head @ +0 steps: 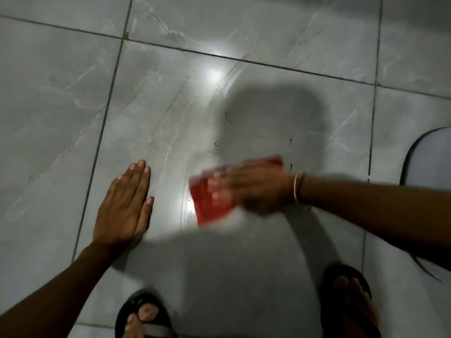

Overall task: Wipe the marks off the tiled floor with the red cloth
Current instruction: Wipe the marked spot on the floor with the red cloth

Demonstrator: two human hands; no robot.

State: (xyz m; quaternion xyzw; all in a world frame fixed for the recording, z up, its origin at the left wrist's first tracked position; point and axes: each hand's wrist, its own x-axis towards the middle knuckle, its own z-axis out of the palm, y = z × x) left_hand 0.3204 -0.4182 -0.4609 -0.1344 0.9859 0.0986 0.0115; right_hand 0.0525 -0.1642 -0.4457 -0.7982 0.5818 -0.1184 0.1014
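Note:
My right hand (pixel 258 186) presses flat on the red cloth (pixel 211 200), which lies on the grey tiled floor (pixel 170 106) at the middle of the view; hand and cloth are blurred by motion. The cloth sticks out to the left of my fingers and a strip shows beyond them. Thin dark marks (pixel 258 135) lie on the tile just beyond the cloth, inside a shadow. My left hand (pixel 127 203) rests flat on the floor to the left of the cloth, fingers together, holding nothing.
My two feet in black sandals (pixel 144 315) stand at the bottom edge, the right one (pixel 349 301) under my right forearm. A pale rounded object with a dark rim (pixel 427 154) sits at the right edge. A bright light reflection (pixel 214 74) glares on the tile.

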